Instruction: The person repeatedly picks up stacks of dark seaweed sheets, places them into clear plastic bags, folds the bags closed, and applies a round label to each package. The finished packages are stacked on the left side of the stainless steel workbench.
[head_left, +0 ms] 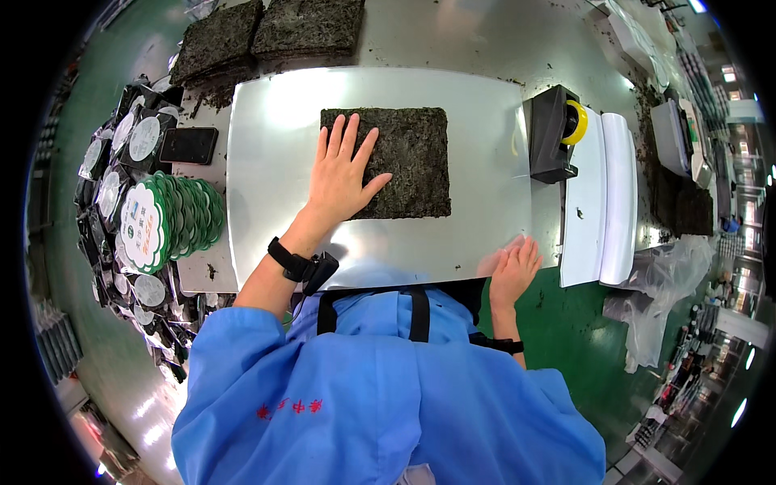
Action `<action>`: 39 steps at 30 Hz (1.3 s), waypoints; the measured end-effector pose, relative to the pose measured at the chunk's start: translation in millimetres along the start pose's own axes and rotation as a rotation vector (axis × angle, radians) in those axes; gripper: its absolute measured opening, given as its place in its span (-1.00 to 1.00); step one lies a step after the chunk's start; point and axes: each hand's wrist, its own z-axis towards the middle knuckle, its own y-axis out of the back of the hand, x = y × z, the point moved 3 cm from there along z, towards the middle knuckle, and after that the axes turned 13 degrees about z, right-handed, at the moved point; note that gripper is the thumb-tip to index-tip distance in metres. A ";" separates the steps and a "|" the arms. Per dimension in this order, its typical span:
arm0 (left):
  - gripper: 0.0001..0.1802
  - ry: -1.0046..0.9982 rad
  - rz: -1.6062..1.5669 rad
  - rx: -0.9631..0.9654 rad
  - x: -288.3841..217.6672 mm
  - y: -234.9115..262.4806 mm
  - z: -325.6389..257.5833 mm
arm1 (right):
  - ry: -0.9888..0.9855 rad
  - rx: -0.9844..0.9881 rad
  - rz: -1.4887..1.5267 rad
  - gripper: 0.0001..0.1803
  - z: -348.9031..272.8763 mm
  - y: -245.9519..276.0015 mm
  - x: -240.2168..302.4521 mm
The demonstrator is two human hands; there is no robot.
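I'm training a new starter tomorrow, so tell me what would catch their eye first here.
First, the dark, seaweed-like square near the middle of the shiny sheet, with the person's left hand spread over its left side. Then the green-and-white scalloped cards bunched left of the sheet, and the bright yellow tape in its black dispenser on the right.

Left hand (343, 182) is lying over the left side of the dark square slab (416, 162), so a chunk of it is hidden, and at the table's (453, 44) far left corner the two dark stacks (311, 28) get cut off by the top of the view. By the left edge, the green-rimmed tags (145, 226) mostly cover each other up. The speck (458, 267) by the near edge is too tiny to identify, and the blue smock (356, 396) gets chopped off at the bottom.
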 end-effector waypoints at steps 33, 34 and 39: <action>-0.22 0.019 0.011 0.059 -0.9 1.3 -1.1 | -0.077 -0.105 0.558 -0.81 34.3 15.4 36.8; -0.22 0.014 0.010 0.055 -0.8 1.8 -0.2 | -0.142 -0.096 0.591 -0.81 38.0 15.5 37.9; -0.23 0.005 0.008 0.032 -1.3 1.8 0.7 | -0.329 0.305 1.053 -0.70 57.6 18.7 32.0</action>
